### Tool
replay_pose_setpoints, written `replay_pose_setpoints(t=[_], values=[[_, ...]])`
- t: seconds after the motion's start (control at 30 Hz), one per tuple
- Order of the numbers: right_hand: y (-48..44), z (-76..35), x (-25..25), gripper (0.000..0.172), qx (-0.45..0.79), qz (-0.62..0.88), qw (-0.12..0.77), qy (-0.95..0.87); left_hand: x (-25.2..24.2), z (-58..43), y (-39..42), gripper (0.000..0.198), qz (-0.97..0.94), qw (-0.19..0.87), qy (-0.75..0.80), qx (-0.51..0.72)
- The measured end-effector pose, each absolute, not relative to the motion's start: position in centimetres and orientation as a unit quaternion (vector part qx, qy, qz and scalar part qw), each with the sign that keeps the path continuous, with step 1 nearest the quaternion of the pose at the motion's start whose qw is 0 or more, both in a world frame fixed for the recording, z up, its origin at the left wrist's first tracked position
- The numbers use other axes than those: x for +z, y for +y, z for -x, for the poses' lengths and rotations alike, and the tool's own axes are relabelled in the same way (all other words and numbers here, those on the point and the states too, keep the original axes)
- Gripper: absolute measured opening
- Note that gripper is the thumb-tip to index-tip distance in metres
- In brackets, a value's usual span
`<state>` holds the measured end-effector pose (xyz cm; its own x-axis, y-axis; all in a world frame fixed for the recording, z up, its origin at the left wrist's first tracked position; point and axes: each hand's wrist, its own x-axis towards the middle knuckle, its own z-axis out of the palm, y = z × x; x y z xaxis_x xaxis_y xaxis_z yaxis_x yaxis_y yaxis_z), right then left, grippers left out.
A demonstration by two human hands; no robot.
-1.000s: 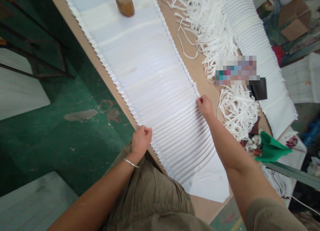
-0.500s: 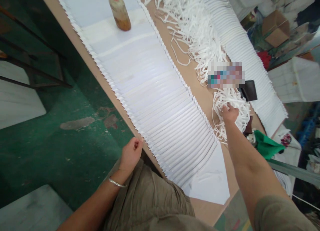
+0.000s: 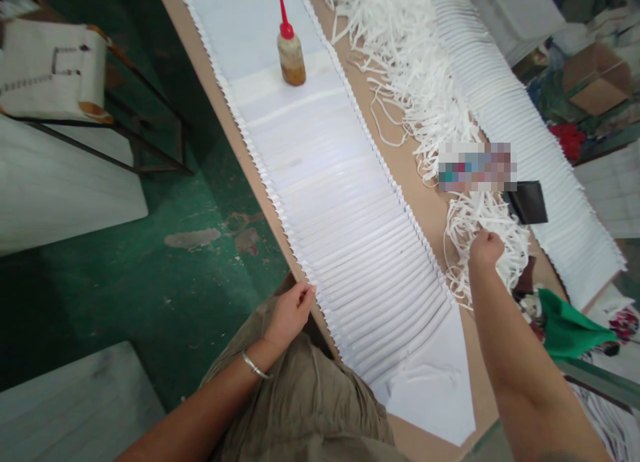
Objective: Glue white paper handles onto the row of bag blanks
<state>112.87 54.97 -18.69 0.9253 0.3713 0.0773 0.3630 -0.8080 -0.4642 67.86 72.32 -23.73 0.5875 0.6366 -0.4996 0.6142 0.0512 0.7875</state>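
My left hand (image 3: pixel 295 311) is closed in a pinch at the near edge of a long row of overlapping white sheets (image 3: pixel 370 262); what its fingertips hold, if anything, I cannot make out. My right hand (image 3: pixel 487 251) is bunched into a closed shape over a small pile of white cords (image 3: pixel 460 229), with strands all around its fingers. Behind it, a larger heap of white cords (image 3: pixel 420 69) runs along the middle of the table. The overlapped sheets lie between my two hands.
A red-tipped squeeze bottle (image 3: pixel 291 59) with brown liquid stands on the sheets. A black wallet-like item (image 3: pixel 530 202) and green cloth (image 3: pixel 570 325) lie at right. A second sheet row (image 3: pixel 520 115) runs along the table's far side. A stool (image 3: pixel 55 72) stands at left.
The view has shifted, so the table and bottle appear lower and further right. My right hand stays over the small cord pile, my left hand beside the sheets' near edge.
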Motion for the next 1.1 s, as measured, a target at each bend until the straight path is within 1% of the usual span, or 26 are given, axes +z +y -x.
replay_pose_setpoints(t=[0.07,0.1,0.17,0.2,0.27,0.33,0.37,0.43,0.5,0.6,0.73,0.83,0.93,1.0,1.07,1.1], values=[[52.8,-109.1,-18.4,0.048,0.021,0.953,0.246,-0.176,-23.2,-68.4,71.7,0.036,-0.699,0.574,0.426,-0.004],[51.7,-106.8,-18.2,0.046,0.050,0.953,0.253,-0.160,-22.8,-69.0,71.3,0.032,-0.708,0.581,0.401,-0.006],[50.0,-101.7,-17.7,0.041,0.152,0.944,0.240,-0.169,-21.4,-70.6,70.2,0.024,-0.725,0.604,0.332,0.003],[49.5,-99.1,-17.3,0.038,0.198,0.935,0.215,-0.202,-20.6,-71.5,69.5,0.022,-0.729,0.620,0.288,0.013],[49.3,-94.0,-16.3,0.036,0.301,0.890,0.186,-0.287,-18.9,-73.4,68.1,0.034,-0.727,0.657,0.196,0.026],[49.7,-90.2,-15.1,0.034,0.409,0.824,0.187,-0.344,-17.5,-74.8,66.8,0.045,-0.719,0.682,0.131,0.013],[50.0,-89.0,-14.4,0.033,0.448,0.795,0.190,-0.361,-17.1,-75.2,66.4,0.044,-0.718,0.687,0.113,-0.003],[50.5,-88.3,-13.1,0.034,0.494,0.764,0.186,-0.371,-17.0,-75.2,66.2,0.031,-0.715,0.689,0.111,-0.044],[50.7,-89.4,-12.3,0.036,0.495,0.771,0.173,-0.362,-17.8,-74.2,67.0,0.022,-0.702,0.693,0.143,-0.080],[50.8,-92.9,-12.4,0.039,0.463,0.805,0.164,-0.333,-19.9,-71.4,69.4,0.023,-0.666,0.704,0.232,-0.087],[52.1,-97.5,-13.9,0.041,0.463,0.809,0.171,-0.319,-22.5,-67.8,72.7,0.026,-0.647,0.676,0.348,-0.058],[53.9,-99.6,-14.7,0.045,0.437,0.822,0.173,-0.321,-23.5,-66.7,73.9,0.029,-0.618,0.676,0.399,-0.041],[56.1,-99.5,-14.5,0.046,0.383,0.843,0.153,-0.346,-23.5,-67.2,73.4,0.032,-0.569,0.716,0.402,-0.051],[57.6,-97.6,-14.2,0.041,0.332,0.832,0.155,-0.416,-22.8,-68.2,72.5,0.031,-0.539,0.747,0.382,-0.070],[58.9,-94.7,-14.2,0.036,0.313,0.774,0.179,-0.520,-21.7,-69.4,71.5,0.030,-0.526,0.772,0.345,-0.091],[59.4,-93.1,-14.3,0.035,0.326,0.731,0.182,-0.570,-21.1,-70.0,71.1,0.031,-0.530,0.778,0.323,-0.100]])
